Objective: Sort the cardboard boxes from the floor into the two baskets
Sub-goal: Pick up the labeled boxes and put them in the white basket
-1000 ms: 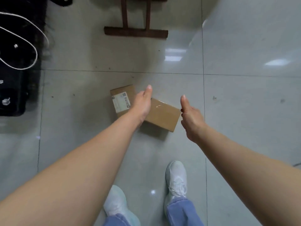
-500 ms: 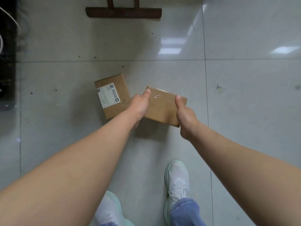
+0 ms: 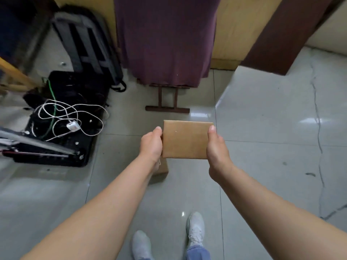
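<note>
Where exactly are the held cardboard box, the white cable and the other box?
held cardboard box [image 3: 185, 139], head view, top face.
white cable [image 3: 62, 117], head view, tangled loops.
other box [image 3: 162, 168], head view, exposed corner.

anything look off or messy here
The cardboard box held between the left hand and right hand looks undamaged. To the left, a white cable lies loosely tangled over an open black case.
</note>
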The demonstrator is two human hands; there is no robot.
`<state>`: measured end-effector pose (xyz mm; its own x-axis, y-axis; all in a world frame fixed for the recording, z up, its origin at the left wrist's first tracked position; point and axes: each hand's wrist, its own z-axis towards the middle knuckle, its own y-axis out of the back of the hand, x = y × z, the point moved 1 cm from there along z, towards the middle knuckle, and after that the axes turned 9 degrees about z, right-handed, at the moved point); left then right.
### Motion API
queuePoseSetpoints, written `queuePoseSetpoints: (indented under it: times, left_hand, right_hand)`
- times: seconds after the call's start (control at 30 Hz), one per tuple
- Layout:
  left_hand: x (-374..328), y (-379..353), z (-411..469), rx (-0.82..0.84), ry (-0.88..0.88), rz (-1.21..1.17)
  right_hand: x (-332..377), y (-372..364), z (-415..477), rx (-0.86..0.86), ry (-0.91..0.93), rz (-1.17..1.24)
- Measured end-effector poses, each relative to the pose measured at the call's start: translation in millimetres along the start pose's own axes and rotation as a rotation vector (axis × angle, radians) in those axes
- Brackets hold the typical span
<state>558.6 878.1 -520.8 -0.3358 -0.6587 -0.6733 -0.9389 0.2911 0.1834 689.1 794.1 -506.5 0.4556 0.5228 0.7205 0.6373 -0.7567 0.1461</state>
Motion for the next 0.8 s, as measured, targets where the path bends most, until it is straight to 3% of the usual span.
queuePoseSetpoints:
  times: [0.33, 0.53, 0.67, 0.8]
  left_hand:
    - [-162, 159, -209, -0.133, -0.226, -0.175]
    - [-197, 249, -307, -0.269, -0.323, -0.273]
    - [-200, 300, -353, -0.389, -0.374, -0.383]
    - [-183, 336, -390, -0.55, -0.406, -0.516]
  right_hand:
    - [180, -46, -233, 0.224, 0.267, 0.011]
    - [232, -85, -346, 0.361, 0.374, -0.045]
    - [239, -109, -401, 0.51, 0.489, -0.027]
    - [233, -129, -445, 0.674, 0.482, 0.005]
